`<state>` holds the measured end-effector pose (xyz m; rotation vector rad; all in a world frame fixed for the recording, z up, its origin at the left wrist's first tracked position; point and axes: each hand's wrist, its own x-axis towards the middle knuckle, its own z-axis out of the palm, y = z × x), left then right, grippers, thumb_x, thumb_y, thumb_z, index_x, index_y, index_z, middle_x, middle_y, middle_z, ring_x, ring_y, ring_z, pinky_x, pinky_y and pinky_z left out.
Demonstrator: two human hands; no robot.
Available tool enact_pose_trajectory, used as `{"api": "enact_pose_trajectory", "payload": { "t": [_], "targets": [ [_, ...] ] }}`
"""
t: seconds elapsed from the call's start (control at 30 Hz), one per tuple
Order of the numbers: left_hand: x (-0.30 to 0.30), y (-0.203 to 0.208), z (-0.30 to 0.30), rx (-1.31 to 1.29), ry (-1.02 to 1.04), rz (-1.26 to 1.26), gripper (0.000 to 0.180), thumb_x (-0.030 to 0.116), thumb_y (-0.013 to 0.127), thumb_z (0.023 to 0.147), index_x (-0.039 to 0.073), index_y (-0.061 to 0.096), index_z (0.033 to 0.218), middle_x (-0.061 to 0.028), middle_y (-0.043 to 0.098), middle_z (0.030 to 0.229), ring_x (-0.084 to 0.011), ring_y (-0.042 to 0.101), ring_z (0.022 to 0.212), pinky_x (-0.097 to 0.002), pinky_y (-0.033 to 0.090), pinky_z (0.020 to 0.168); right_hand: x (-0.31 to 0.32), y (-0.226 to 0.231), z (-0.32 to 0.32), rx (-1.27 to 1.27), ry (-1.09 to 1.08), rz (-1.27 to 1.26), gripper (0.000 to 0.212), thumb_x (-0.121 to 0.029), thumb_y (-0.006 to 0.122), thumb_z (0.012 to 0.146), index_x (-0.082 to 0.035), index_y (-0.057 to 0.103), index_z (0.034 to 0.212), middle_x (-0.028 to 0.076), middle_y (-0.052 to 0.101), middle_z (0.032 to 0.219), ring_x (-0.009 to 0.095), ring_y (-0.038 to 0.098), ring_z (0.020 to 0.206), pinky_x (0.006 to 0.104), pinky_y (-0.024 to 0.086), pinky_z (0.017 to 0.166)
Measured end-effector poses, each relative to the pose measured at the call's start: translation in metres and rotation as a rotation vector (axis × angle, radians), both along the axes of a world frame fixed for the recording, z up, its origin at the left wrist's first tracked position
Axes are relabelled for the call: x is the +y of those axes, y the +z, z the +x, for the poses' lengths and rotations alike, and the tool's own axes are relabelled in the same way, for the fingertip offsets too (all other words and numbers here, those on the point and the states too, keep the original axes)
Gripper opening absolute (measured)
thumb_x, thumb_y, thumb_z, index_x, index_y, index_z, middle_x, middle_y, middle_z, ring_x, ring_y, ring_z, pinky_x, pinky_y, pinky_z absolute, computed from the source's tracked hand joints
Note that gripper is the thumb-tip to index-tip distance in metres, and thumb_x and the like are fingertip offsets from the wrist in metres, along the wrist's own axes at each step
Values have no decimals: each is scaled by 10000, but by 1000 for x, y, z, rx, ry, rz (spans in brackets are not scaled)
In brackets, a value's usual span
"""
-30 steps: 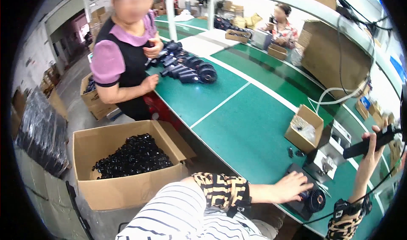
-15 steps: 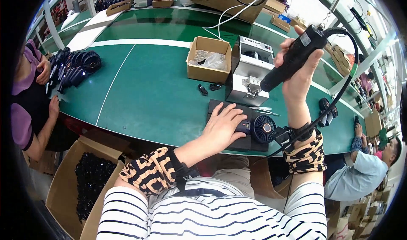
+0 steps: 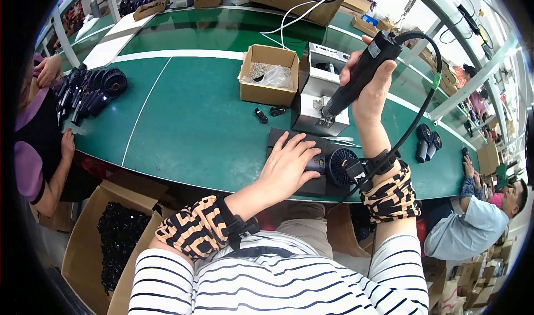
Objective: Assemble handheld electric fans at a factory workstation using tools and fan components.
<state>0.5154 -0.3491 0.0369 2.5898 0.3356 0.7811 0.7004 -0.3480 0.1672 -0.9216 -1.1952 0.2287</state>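
My left hand [image 3: 289,165] lies over the handle of a dark handheld fan [image 3: 340,166], fingers across its far side and thumb on the near side. The fan rests on a black pad [image 3: 275,136] at the table's front edge; most of its handle is hidden under the hand. In my right hand [image 3: 368,99] is a black electric screwdriver [image 3: 360,74], gripped around its body and tilted, tip down to the left. That tip is at the front of a silver screw feeder [image 3: 309,104]; whether it touches cannot be seen. Tweezers [image 3: 342,141] lie just beyond the fan.
A cardboard box [image 3: 267,95] with small metal parts and a plastic bag stands left of the feeder. Two small black pieces [image 3: 261,115] lie before it. More fans pile at far left [image 3: 100,89] and stand at right [image 3: 426,142]. The screwdriver's cable [image 3: 425,106] loops beside my right arm. Co-workers sit on both sides.
My right hand has lowered the screwdriver and moved it left, bringing its tip to the feeder's front. My left hand and the fan keep their place on the pad.
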Motion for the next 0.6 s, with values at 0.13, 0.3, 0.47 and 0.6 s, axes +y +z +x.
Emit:
{"api": "enact_pose_trajectory", "payload": {
  "t": [0.13,0.3,0.47,0.6],
  "targets": [
    [1,-1,1,8,0,-12,497,308,716,799,89,584,1225,-97,547,1300,-295,401,1323,-509,244,1135,-5,-2,1,54,40,-24,901,-767,412,841,-22,407,1347,60,555,833,126,537,564,252,443,518],
    [2,-2,5,16,-6,-24,497,311,715,801,88,589,1226,-91,549,1306,-295,402,1322,-507,239,1135,-25,-2,-16,38,21,-52,916,-779,407,834,-20,411,1348,76,571,860,112,540,550,236,445,497],
    [3,-2,2,5,12,0,503,305,725,791,87,590,1224,-83,547,1306,-301,405,1316,-503,255,1124,-44,-1,-32,54,43,-79,951,-807,377,820,-17,398,1349,87,571,888,108,537,535,233,452,494],
    [4,-3,1,-7,16,-3,498,298,731,785,86,589,1213,-84,544,1296,-304,414,1306,-505,263,1119,-52,-8,-35,75,71,-76,955,-809,376,816,-12,397,1343,93,569,891,111,533,530,227,447,482]
  ]
}}
